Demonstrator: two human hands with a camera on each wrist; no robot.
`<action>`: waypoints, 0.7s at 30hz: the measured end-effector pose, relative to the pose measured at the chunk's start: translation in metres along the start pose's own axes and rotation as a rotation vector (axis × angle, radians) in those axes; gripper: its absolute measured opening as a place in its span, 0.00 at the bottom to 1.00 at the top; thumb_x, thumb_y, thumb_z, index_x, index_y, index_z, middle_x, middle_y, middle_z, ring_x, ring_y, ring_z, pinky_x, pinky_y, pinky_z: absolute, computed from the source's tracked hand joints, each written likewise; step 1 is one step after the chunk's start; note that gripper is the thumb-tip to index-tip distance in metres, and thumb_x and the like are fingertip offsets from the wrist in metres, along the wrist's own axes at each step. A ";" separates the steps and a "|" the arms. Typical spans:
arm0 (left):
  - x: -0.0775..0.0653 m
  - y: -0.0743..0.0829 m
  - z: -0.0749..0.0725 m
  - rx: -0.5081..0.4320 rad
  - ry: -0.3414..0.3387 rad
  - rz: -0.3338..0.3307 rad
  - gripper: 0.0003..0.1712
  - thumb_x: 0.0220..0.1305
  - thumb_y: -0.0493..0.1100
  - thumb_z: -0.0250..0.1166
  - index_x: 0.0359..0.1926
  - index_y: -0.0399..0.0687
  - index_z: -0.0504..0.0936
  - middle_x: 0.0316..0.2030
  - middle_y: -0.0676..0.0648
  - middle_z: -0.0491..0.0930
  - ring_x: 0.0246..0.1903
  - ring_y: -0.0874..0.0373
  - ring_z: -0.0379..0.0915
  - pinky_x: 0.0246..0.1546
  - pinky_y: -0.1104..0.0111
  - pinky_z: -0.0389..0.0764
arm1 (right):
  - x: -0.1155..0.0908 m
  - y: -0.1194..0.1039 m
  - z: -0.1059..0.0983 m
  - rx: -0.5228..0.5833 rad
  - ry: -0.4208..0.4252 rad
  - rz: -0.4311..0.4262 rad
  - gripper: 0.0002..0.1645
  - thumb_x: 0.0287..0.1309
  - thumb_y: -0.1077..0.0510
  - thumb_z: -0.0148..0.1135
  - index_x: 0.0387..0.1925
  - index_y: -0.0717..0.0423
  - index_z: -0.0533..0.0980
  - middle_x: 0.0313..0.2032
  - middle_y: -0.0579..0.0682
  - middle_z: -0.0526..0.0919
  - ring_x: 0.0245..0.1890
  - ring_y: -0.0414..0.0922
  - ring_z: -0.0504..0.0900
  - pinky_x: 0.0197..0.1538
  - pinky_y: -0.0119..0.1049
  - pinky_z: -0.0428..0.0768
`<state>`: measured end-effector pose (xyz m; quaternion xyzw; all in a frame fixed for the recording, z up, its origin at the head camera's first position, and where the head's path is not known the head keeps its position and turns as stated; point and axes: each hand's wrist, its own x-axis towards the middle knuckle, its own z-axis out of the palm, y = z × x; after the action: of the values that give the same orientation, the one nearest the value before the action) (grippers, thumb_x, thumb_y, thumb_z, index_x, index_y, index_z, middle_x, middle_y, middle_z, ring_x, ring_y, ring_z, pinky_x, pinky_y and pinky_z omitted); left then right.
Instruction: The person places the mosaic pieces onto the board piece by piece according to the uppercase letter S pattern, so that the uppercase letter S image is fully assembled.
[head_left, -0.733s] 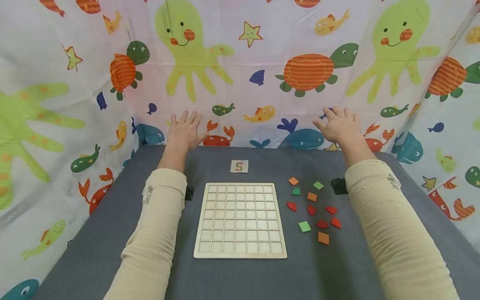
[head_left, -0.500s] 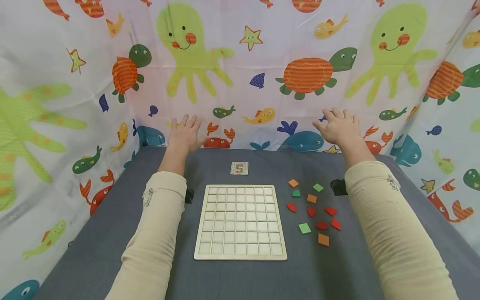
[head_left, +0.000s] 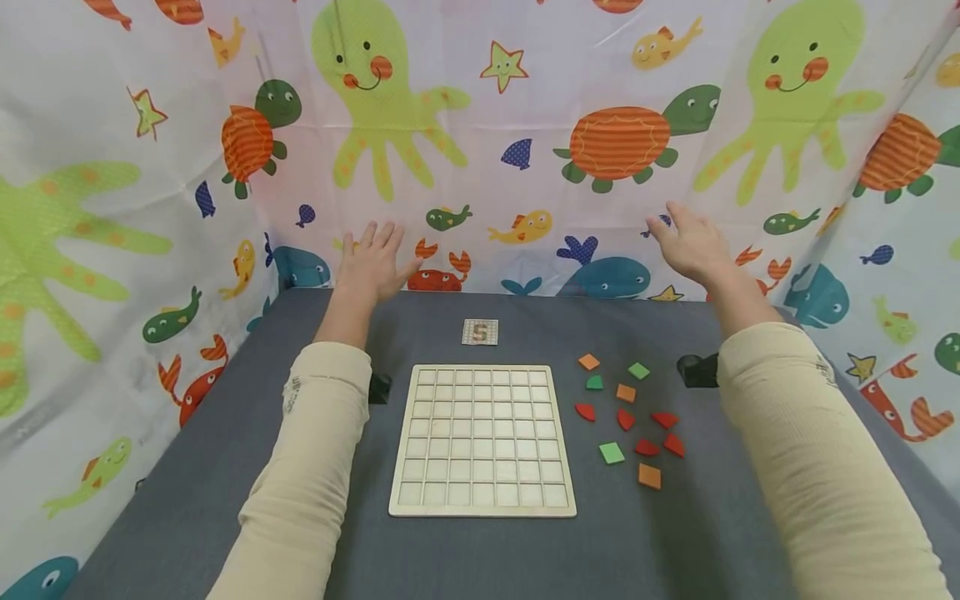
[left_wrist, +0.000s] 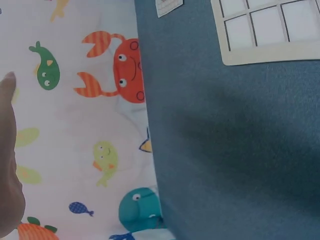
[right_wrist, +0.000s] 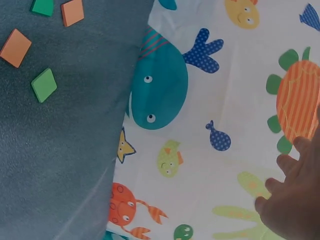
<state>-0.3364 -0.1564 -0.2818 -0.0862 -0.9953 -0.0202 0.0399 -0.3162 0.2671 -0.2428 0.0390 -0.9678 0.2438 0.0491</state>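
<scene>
Both hands are held up over the far part of the table, holding nothing. The left hand [head_left: 369, 262] has its fingers spread, palm down, in front of the printed curtain. The right hand [head_left: 692, 243] is raised at the same height on the other side, fingers extended. Between the forearms lies a pale wooden grid board [head_left: 482, 511] with rows of square cells and no pieces in them. To its right several small flat pieces are scattered, among them a red quarter-round piece [head_left: 647, 447], an orange square [head_left: 649, 476], a light green square [head_left: 611, 453] and a dark green piece [head_left: 595, 382].
A small card [head_left: 480, 332] with a gridded figure lies behind the board. The grey table [head_left: 480, 567] is bounded at the back and sides by a white curtain [head_left: 480, 183] printed with sea animals. A dark wrist camera [head_left: 697, 371] hangs under the right forearm.
The right hand and forearm have shifted to the right and turned slightly, the fingers now closer together in view. The left hand stays nearly in place.
</scene>
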 end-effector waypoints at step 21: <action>-0.004 -0.008 0.037 -0.137 0.005 0.013 0.42 0.72 0.67 0.33 0.76 0.49 0.39 0.74 0.44 0.38 0.72 0.46 0.25 0.64 0.47 0.23 | -0.029 0.089 -0.005 0.897 -0.287 0.235 0.60 0.52 0.20 0.27 0.74 0.51 0.29 0.73 0.58 0.26 0.71 0.59 0.30 0.68 0.52 0.41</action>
<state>-0.3366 -0.1634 -0.3188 -0.0953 -0.9909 -0.0879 0.0363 -0.2964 0.3494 -0.2833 -0.0200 -0.7620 0.6332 -0.1346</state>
